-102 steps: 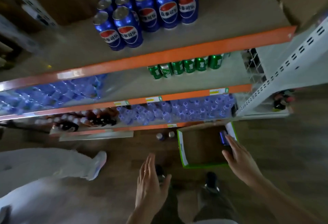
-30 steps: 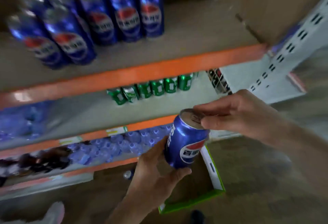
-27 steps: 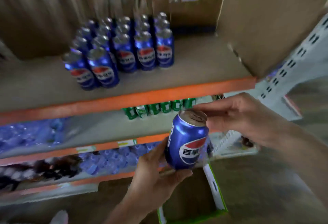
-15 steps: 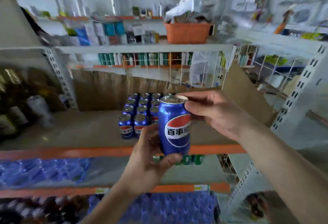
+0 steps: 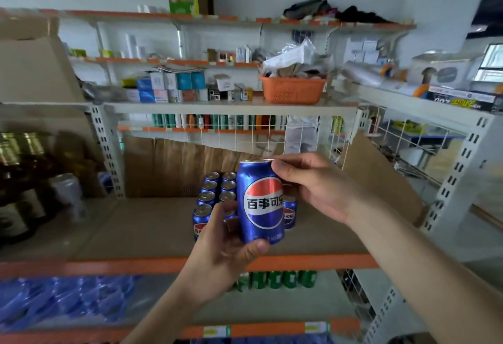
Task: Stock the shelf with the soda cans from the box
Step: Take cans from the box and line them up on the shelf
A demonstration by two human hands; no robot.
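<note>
You hold the blue can (image 5: pixel 260 202) upright before the shelf (image 5: pixel 152 232), higher than a moment ago: your left hand (image 5: pixel 226 251) grasps its base, your right hand (image 5: pixel 315 188) pinches its rim. Stocked cans (image 5: pixel 215 193) stand behind.

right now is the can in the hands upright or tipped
Upright. The blue can has its silver top upward and its logo level, left hand gripping low and right hand pinching its rim.

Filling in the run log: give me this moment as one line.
phase: carrying to shelf | left hand: grips blue can | right hand: pinches its top | stocked cans: behind, on shelf
</note>
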